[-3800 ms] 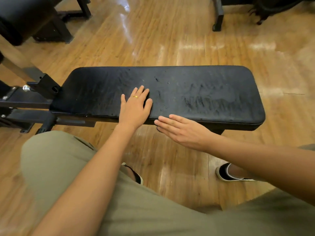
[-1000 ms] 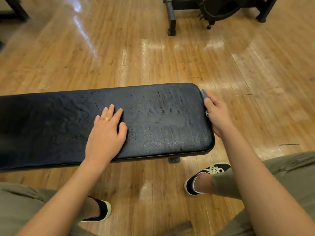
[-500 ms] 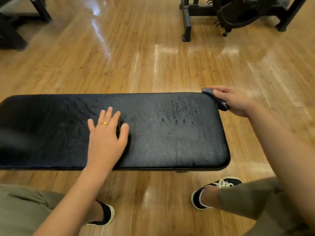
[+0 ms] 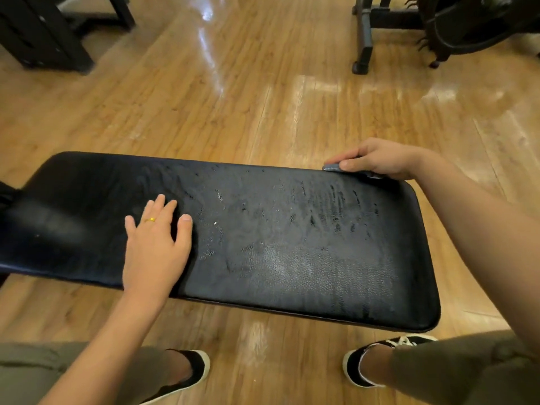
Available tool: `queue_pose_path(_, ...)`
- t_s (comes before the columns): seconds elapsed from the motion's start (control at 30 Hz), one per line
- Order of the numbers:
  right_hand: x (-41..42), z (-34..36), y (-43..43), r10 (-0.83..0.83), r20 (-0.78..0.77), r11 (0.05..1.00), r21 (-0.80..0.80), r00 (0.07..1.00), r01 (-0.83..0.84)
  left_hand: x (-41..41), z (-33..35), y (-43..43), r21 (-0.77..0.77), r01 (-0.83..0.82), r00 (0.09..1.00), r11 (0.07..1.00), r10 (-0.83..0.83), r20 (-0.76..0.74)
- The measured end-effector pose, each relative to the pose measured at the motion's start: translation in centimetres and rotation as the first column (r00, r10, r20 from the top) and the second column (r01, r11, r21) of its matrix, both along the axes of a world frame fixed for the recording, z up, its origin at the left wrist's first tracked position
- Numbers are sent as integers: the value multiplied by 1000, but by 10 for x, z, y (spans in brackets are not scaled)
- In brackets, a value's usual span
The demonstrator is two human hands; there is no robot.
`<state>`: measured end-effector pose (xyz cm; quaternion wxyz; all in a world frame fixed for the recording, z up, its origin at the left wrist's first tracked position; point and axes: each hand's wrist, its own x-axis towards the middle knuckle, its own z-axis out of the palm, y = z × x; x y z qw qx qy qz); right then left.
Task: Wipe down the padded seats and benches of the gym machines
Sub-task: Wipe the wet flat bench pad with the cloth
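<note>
Wiping the far right corner of the padded surface (image 4: 292,258).
The right hand (image 4: 377,160) pinched a small grey cloth (image 4: 331,168) against the far edge, near the right end. The left hand (image 4: 157,247) lay flat on top with fingers straight, grasping nothing. Wet streaks covered much of the top. Next, I judged, the cloth needed drawing leftward along that far edge under steady pressure.

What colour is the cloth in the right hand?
Dark blue-grey cloth, seen best in the head view.
</note>
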<state>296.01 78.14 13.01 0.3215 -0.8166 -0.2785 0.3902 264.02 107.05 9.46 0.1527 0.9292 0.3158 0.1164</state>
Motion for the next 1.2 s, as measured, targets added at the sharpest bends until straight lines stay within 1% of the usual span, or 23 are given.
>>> queue_pose_path(0.1,12,3,-15,31,-77,999,-30,997,-33,-1,7,7,-74,7,1000,997,-7,1)
queue_pose_path(0.17,19,5,-27,25,-174,999,-43,984,-33,-4,17,26,-46,44,999,998,-45,-23)
queue_pose_path(0.23,22,4,-29,-8,-213,999,-44,977,-1,-9,21,52,12,34,999,999,-33,-43)
queue_pose_path(0.3,21,3,-19,-12,-180,997,-72,984,0,-14,19,70,21,-16,999,1000,16,-37)
queue_pose_path(0.4,9,5,18,70,-78,990,-118,994,-79,-17,8,73,-34,-57,998,998,57,10)
queue_pose_path(0.5,-14,10,59,102,-8,989,-102,995,-102,-17,5,72,-48,-53,998,997,54,31)
queue_pose_path(0.57,-17,5,69,109,30,992,-72,994,-107,-18,3,73,-43,-48,998,998,49,37)
queue_pose_path(0.63,-12,4,61,127,10,990,-63,992,-126,-18,7,78,-82,-34,998,996,39,54)
queue_pose_path(0.7,-3,6,47,149,-35,983,-99,988,-152,-21,14,96,-144,8,999,990,-2,46)
queue_pose_path(0.77,6,7,36,129,-123,984,-106,984,-142,-29,17,124,-79,37,998,996,-41,-39)
queue_pose_path(0.83,11,6,31,100,-221,990,-75,970,-119,-38,15,141,-23,-5,997,1000,4,-83)
queue_pose_path(0.87,11,6,35,111,-245,988,-74,963,-132,-42,12,144,-21,-42,997,999,40,-71)
queue_pose_path(0.93,-1,5,60,117,-215,988,-79,970,-136,-45,5,141,-9,-87,996,996,87,-30)
queue_pose_path(1.03,-24,1,109,84,-94,996,-29,992,-87,-44,2,138,-8,-94,996,996,94,-11)
queue_pose_path(1.1,-32,-4,131,116,-32,993,5,993,-116,-45,2,140,-3,-94,996,996,94,-5)
queue_pose_path(1.13,-33,-5,134,134,-27,991,13,991,-134,-45,1,141,1,-96,995,995,96,1)
queue_pose_path(1.2,-28,-3,124,133,-82,991,21,988,-132,-45,1,138,-1,-98,995,995,98,13)
